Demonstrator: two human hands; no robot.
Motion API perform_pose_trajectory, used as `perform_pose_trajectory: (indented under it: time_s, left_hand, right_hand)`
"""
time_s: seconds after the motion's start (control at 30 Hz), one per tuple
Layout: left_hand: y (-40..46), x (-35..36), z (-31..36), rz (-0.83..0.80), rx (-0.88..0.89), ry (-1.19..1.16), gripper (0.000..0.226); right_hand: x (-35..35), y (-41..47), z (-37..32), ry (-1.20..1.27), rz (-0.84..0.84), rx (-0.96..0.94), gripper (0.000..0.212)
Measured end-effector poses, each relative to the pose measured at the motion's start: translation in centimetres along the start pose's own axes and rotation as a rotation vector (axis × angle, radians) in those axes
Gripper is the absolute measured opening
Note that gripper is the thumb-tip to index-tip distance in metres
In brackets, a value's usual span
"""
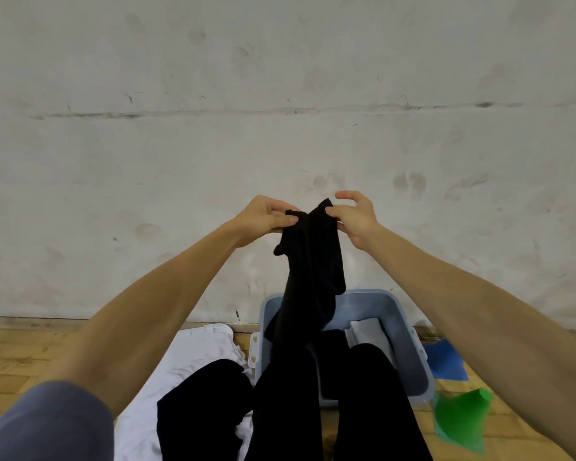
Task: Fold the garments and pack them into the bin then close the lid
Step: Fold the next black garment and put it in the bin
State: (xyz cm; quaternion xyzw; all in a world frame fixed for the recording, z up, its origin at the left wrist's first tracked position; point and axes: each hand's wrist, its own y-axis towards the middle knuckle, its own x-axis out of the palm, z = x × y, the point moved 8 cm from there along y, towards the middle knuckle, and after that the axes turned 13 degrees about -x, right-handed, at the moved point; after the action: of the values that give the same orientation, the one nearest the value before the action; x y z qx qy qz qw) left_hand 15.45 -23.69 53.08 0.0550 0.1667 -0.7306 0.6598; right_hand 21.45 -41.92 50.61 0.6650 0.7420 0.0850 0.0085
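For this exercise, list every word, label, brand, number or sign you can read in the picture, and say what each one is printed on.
None can be read.
Black garment, held up by left hand and right hand: no print or tag visible.
Bin: plain wall, no label visible.
White cloth, green item, blue item: no lettering visible.
Wall: only smudges and scuffs, no writing.

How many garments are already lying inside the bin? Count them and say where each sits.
1 clearly shows: a grey folded garment lying against the far right side of the bin. The black garment held by both hands hangs in front and may hide others.
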Motion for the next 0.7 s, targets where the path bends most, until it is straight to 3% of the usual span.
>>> perform_pose_trajectory:
  time_s: [0.23,0.4,0.7]
  left_hand:
    - [-0.3,-0.5,1.8,0.159,0.141,0.184,0.01]
    - [0.0,-0.8,1.2,0.147,0.079,0.212,0.015]
    - [-0.3,-0.9,1.1,0.156,0.071,0.227,0.014]
  right_hand:
    - [2.3,-1.0,-0.2,-0.098,-0.246,-0.042,0.041]
    - [3.3,-1.5,-0.9,-0.121,-0.346,-0.068,0.044]
    - [3.9,-1.9,-0.2,-0.185,-0.379,-0.066,0.043]
